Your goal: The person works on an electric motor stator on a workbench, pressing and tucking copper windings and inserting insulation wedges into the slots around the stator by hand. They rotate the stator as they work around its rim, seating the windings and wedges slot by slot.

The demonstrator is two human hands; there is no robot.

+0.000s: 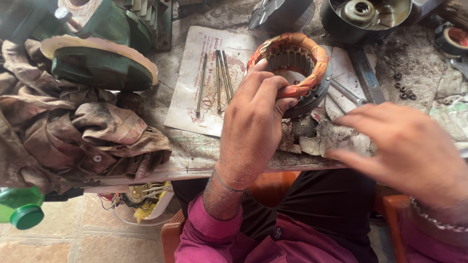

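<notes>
On the bench edge, nearest the body: the right hand (409,151) hovers open, fingers spread wide and blurred, holding nothing; it hangs over a torn, greasy scrap of paper (336,139).
Left hand: the left hand (253,124) closes on the near rim of the motor stator (292,70), thumb on the outside, fingers curled over the orange winding.
Stator position: it stands tilted on the bench, near edge raised in the hand, far edge resting near a flat spanner (348,92); the steel core shows slots inside the ring.
Work done, as I judge it: the stator is already out of its housing and lies separate; the winding looks wrapped and tied all round, so the coil work seems complete or untouched, which of the two I cannot tell.
Work left, as I judge it: nothing is reassembled; the parts lie loose around it.
Middle of the bench: four long thin bolts (217,78) lie side by side on a printed sheet (195,102), just left of the stator.
Left side: dirty rags (73,131) are heaped beside a green motor end cover (100,65).
Far edge: a round dark housing (363,17) with a bearing seat sits behind the stator; small nuts (402,87) are scattered at right.
Below the bench: a green bottle (22,209) and a small wired part (144,195) lie near the floor.
</notes>
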